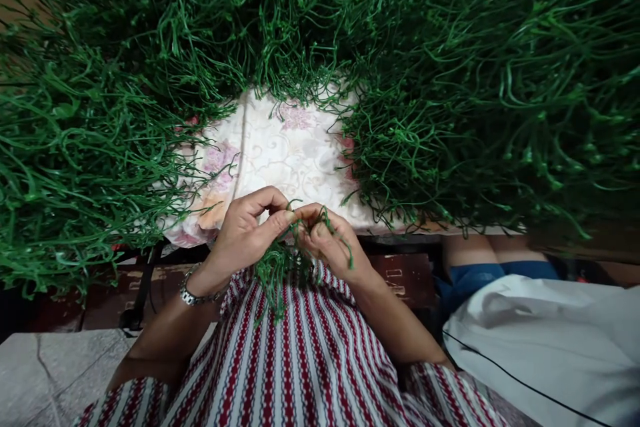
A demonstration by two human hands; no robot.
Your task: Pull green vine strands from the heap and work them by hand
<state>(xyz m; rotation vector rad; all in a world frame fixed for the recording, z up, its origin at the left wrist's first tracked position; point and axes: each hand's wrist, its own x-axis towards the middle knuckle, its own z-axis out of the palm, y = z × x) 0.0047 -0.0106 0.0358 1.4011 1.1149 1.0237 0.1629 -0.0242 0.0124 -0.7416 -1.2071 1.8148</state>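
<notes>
Green plastic sprigs (pixel 277 273) hang in a loose tangle from between your hands, over the front of your striped shirt (pixel 300 360) and just short of the table's near edge. Holding them this close to your body probably lets you look straight down on the fine ends and keeps the loose strands from catching in the piles beyond.

Your left hand (pixel 250 230), with a metal-banded wristwatch (pixel 189 290) on its wrist, pinches a thin stem between thumb and forefinger. Your right hand (pixel 334 245) is curled round more of the strands, its thumb pressed against the bent forefinger, and one strand trails across its back. The fingertips of the two hands meet, likely so that one steadies what the other works on; exactly which strand each fingertip grips, you cannot tell from here.

As for looks, your sprigs are thin, curling and matte to slightly glossy, dark green, with small forked tips.

Past your hands, the floral tablecloth (pixel 290 160) shows cream with pink and purple blooms. Off to your right, beside the table, another person's blue shorts (pixel 480 273) and knees show.

Around the cloth, similar sprigs are banked in a left heap (pixel 75 153), a right heap (pixel 475 113) and, farthest off, a back heap (pixel 300 0), perhaps arranged so that your working spot opens toward you.
</notes>
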